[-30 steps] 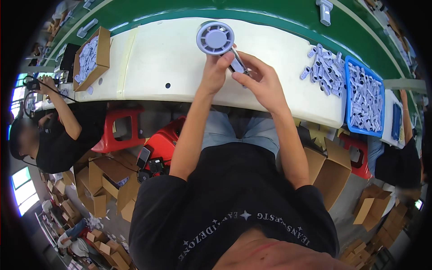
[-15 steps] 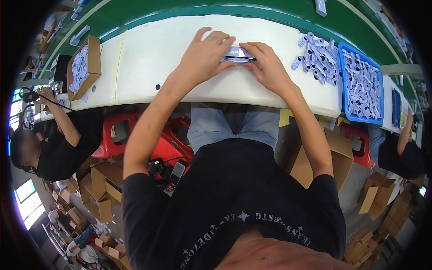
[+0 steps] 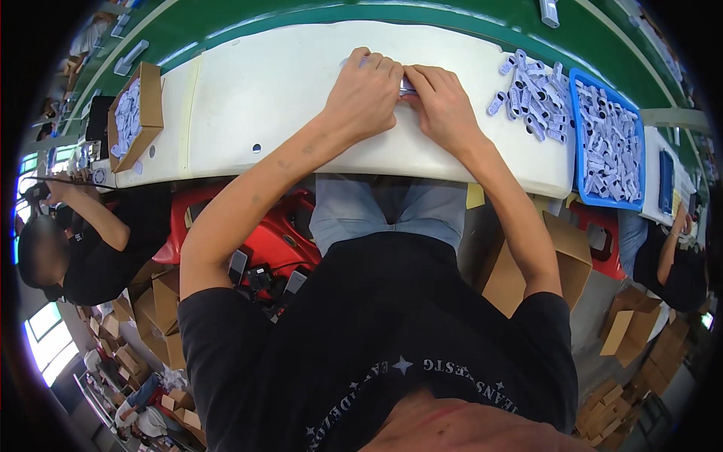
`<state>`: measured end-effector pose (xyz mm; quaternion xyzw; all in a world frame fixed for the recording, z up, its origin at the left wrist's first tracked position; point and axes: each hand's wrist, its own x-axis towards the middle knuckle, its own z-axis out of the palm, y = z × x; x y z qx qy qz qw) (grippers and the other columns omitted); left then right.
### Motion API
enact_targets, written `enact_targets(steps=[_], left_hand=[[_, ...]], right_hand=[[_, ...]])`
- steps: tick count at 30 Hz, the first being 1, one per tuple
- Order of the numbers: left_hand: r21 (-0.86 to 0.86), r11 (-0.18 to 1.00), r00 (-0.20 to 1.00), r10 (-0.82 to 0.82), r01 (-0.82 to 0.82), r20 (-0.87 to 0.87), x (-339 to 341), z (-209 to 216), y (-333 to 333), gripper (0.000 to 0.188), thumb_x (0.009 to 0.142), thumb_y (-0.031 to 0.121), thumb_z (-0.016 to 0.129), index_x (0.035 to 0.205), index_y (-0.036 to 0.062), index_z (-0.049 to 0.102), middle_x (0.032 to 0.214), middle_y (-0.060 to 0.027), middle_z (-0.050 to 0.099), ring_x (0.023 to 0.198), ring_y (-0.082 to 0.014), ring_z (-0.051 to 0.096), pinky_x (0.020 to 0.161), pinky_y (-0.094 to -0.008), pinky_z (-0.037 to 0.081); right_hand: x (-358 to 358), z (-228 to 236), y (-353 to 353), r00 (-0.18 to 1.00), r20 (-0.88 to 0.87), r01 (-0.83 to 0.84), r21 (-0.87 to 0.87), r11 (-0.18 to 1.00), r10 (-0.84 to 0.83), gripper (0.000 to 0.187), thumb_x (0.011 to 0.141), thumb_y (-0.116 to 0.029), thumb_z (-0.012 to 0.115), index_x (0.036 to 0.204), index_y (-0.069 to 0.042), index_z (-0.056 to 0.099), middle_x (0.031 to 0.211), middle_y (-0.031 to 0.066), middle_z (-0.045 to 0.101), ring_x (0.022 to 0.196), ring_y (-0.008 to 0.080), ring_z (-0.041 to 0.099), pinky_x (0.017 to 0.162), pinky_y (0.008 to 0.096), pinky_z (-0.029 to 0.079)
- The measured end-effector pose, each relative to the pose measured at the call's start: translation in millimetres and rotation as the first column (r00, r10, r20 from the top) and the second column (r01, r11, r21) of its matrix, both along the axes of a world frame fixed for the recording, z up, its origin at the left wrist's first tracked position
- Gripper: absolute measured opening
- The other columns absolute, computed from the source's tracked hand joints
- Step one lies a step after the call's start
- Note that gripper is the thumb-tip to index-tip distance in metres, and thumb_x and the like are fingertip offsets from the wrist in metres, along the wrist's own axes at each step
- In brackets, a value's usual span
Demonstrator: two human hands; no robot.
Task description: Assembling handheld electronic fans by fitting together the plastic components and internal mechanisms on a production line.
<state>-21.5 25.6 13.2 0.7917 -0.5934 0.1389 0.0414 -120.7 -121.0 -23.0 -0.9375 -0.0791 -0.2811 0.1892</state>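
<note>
Over the far middle of the white table, both hands close round a slim pale-lavender plastic casing. Most of it is hidden by fingers; a short shiny stretch shows between the hands. My left hand is curled in a fist-like grip at its left end, with a pale bit of plastic peeking out by the fingertips. Fingers bent and thumb tucked under, my right hand grips the right end. To the right lies a loose pile of small lavender-white plastic pieces with dark spots.
A blue plastic basket full of similar pieces stands at the table's right end. At the left end, a cardboard box holds more. Behind runs a green surface. Co-workers sit on both sides, one with a raised arm at left.
My left hand has turned from spread fingers to a tight curl and moved closer to the right hand. The casing, plainly visible before, is now mostly covered.
</note>
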Motion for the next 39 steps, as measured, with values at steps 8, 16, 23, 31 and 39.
enact_targets(steps=[8,16,23,31,39], left_hand=[[-0.06,0.993,0.994,-0.103,0.105,0.044,13,-1,-1,0.03,0.074,0.022,0.069,0.09,-0.0028,0.061,0.087,-0.0157,0.064,0.09,-0.0255,0.06,0.088,-0.0385,0.041],[0.089,0.996,0.999,-0.007,0.002,0.054,11,-5,-10,0.036,0.075,0.024,0.072,0.098,-0.0012,0.059,0.091,-0.0157,0.063,0.094,-0.029,0.059,0.09,-0.0366,0.042],[0.029,0.996,0.989,-0.076,0.08,-0.128,27,6,-12,0.042,0.075,0.023,0.073,0.104,-0.0028,0.059,0.096,-0.0172,0.064,0.098,-0.0299,0.059,0.091,-0.0368,0.043],[-0.545,0.833,0.971,-0.049,-0.089,-0.232,125,14,-42,0.054,0.077,0.03,0.073,0.117,-0.0019,0.055,0.11,-0.018,0.06,0.108,-0.0348,0.055,0.094,-0.0399,0.043],[-0.392,0.834,0.842,0.15,-0.39,-0.519,191,-38,-139,0.072,0.077,0.034,0.075,0.13,-0.0038,0.044,0.128,-0.0246,0.047,0.117,-0.0363,0.049,0.099,-0.0398,0.042]], right_hand=[[1,14,-12,0.994,-0.074,-0.076,-0.011,0.997,0.075,0.044,0.075,-0.008,0.071,0.116,0.0,0.056,0.111,0.0144,0.061,0.1,0.0315,0.058,0.085,0.0384,0.047],[10,15,-11,0.99,-0.14,-0.024,0.007,1.0,0.025,0.035,0.072,-0.007,0.07,0.104,0.0,0.057,0.098,0.014,0.063,0.094,0.0324,0.059,0.082,0.0406,0.048],[12,23,-30,0.966,-0.255,-0.029,0.078,0.997,0.048,0.034,0.072,-0.011,0.072,0.101,0.0,0.057,0.097,0.0165,0.062,0.095,0.034,0.059,0.082,0.0416,0.048],[99,46,-156,0.881,-0.174,0.414,-0.164,0.895,-0.439,0.041,0.076,-0.033,0.074,0.095,0.001,0.061,0.088,0.02,0.065,0.083,0.0382,0.063,0.072,0.0444,0.051],[94,9,-321,0.528,-0.219,0.782,-0.251,0.57,-0.82,0.052,0.073,-0.047,0.074,0.083,0.003,0.063,0.083,0.0253,0.066,0.078,0.0391,0.066,0.067,0.0467,0.052]])
